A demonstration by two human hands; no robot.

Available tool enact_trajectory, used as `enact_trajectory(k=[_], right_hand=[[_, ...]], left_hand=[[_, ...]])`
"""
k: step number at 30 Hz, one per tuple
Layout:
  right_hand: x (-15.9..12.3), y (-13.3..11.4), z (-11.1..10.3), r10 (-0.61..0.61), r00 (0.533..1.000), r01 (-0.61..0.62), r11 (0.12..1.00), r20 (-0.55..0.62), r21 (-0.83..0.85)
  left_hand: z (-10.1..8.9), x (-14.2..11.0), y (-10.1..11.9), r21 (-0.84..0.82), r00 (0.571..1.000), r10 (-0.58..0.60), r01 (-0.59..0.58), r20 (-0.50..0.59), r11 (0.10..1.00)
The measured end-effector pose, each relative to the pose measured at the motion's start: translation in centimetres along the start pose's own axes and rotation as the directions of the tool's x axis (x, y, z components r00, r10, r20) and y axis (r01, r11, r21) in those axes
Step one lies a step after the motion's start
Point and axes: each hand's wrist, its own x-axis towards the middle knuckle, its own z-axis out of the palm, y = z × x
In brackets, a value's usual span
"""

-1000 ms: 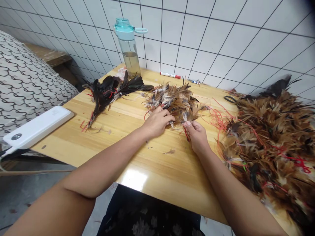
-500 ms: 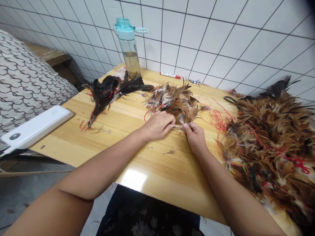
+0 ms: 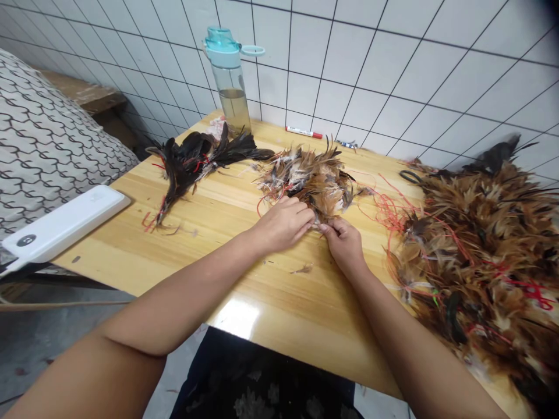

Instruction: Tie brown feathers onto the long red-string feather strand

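Left hand [image 3: 288, 224] curls at near side of brown feather bundle [image 3: 321, 174] on counter [image 3: 262, 285], grip hidden, right hand [image 3: 345, 241] pinches thumb and fingers together at bundle's near-right edge, contents too small to tell, bundle just beyond both, long axis unclear.

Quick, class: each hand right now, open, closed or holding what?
Left hand: closed, curled at the brown feathers; what it holds is hidden.
Right hand: closed in a pinch; what it holds is unclear.

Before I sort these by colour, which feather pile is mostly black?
The leftmost pile, nearest the bottle; the middle pile and right pile are mainly brown.
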Motion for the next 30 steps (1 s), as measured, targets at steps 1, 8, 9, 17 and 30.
enact_trajectory(k=[1, 8, 9, 17, 30], right_hand=[[0.0, 0.1, 0.1, -0.011, 1.000, 0.011, 1.000, 0.025, -0.008], [-0.1, 0.2, 0.3, -0.053, 0.993, 0.048, 0.998, 0.106, 0.048], [0.0, 0.1, 0.3, -0.041, 0.995, 0.034, 0.997, 0.095, 0.070], [0.4, -0.2, -0.7, 0.288, 0.957, -0.267, 0.842, 0.029, 0.469], [1.2, 0.7, -0.4, 0.300, 0.946, -0.181, 0.801, -0.120, 0.571]], left_hand=[[0.1, 0.0, 0.1, 0.025, 1.000, 0.001, -0.001, 0.001, 1.000], [0.6, 0.2, 0.6, 0.024, 0.999, 0.027, -0.026, -0.047, 0.999], [0.6, 0.2, 0.6, -0.006, 0.997, 0.024, -0.024, -0.072, 1.000], [0.5, -0.1, -0.9, -0.110, 0.947, -0.178, 0.154, -0.266, 0.982], [3.6, 3.0, 1.3, 0.026, 0.990, -0.113, 0.115, -0.088, 0.993]])
